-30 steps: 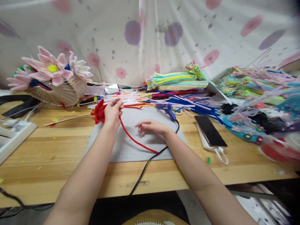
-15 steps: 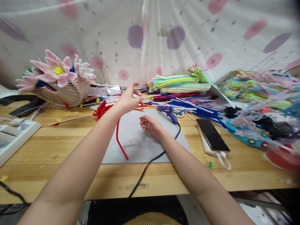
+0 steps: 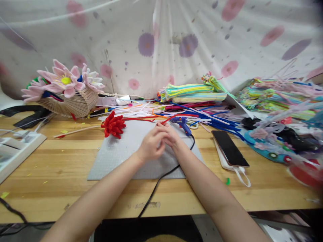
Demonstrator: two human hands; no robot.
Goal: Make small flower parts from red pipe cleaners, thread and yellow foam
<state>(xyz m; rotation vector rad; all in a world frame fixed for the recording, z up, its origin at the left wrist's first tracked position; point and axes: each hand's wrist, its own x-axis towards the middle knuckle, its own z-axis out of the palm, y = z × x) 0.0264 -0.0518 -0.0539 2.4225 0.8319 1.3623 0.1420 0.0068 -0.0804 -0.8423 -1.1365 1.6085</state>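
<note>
My left hand [image 3: 152, 144] and my right hand [image 3: 173, 135] meet over the grey cutting mat [image 3: 113, 161]. Their fingers overlap, closed around one end of a red pipe cleaner [image 3: 174, 117], whose free part slants up to the right. The fingertips partly hide the grip. To the left, a red pipe cleaner flower [image 3: 114, 125] with many looped petals lies at the mat's upper left corner, its pale stick stem [image 3: 78, 130] pointing left. Just right of my hands, a blue glue gun [image 3: 183, 123] rests on the mat.
Bundles of coloured pipe cleaners [image 3: 191, 92] lie along the back. A phone [image 3: 229, 148] is at the right, near clear bags of trimmings. A basket of pink flowers [image 3: 85, 101] and a power strip [image 3: 21, 154] stand left. The black cord [image 3: 161, 176] crosses the mat's front edge.
My left hand has come down and toward me from the back of the mat to meet my right hand. The red pipe cleaner that hung by my left forearm is now between both hands.
</note>
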